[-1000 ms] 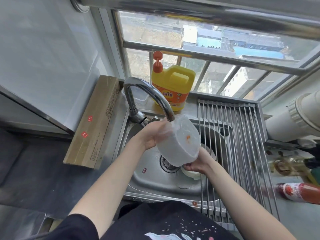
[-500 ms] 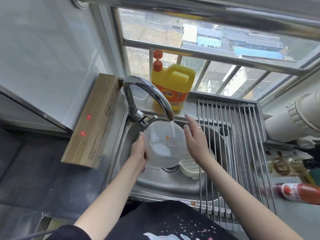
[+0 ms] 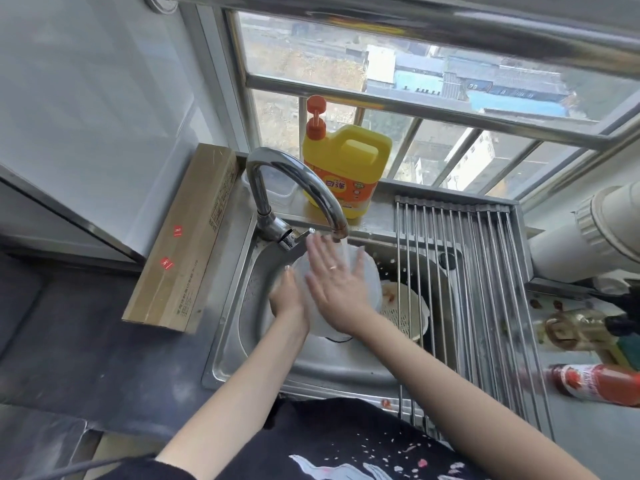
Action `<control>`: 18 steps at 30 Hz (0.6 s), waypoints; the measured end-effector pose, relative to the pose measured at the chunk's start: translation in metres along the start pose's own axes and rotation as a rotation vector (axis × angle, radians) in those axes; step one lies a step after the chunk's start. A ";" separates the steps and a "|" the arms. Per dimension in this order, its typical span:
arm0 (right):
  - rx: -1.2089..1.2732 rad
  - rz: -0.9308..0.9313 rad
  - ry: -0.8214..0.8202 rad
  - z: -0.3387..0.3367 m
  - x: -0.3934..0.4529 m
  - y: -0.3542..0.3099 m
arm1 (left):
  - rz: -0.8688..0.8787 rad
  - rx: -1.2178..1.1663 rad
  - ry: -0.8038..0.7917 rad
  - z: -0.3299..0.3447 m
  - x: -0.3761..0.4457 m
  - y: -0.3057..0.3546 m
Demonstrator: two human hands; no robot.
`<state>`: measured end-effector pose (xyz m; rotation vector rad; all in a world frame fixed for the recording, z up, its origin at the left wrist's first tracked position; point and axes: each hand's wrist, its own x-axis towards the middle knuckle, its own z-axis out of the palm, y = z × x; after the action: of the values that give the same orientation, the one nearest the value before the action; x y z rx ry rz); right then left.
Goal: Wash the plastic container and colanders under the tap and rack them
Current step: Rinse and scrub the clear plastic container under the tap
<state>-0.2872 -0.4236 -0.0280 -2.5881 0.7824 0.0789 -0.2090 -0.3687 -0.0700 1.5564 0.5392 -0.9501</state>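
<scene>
While water runs from the tap (image 3: 335, 233), the left hand (image 3: 288, 296) grips the plastic container (image 3: 367, 278) at its left rim over the sink (image 3: 228, 341); the right hand (image 3: 337, 284) lies flat, fingers spread, across it. A colander (image 3: 405, 306) sits just right, under the rack (image 3: 485, 289). The detergent jug (image 3: 346, 168) label is too blurred to read.

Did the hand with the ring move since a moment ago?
Yes. The right hand went from the sink's rack side toward the tap, and now lies flat across the plastic container.
</scene>
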 end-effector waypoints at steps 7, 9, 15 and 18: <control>0.087 0.247 -0.023 -0.005 0.020 0.039 | -0.062 -0.018 0.042 -0.006 -0.003 -0.005; -0.004 0.186 -0.014 -0.002 0.021 0.032 | -0.068 -0.022 0.061 -0.008 -0.004 -0.001; 0.021 -0.252 -0.125 0.011 -0.003 0.015 | -0.112 -0.126 0.114 -0.009 0.009 0.011; -0.025 -0.257 -0.109 -0.002 -0.007 0.054 | -0.155 -0.147 0.081 -0.009 0.004 0.009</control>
<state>-0.3227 -0.4611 -0.0462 -2.6587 0.4091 0.1510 -0.1976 -0.3631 -0.0675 1.4403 0.7789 -0.9445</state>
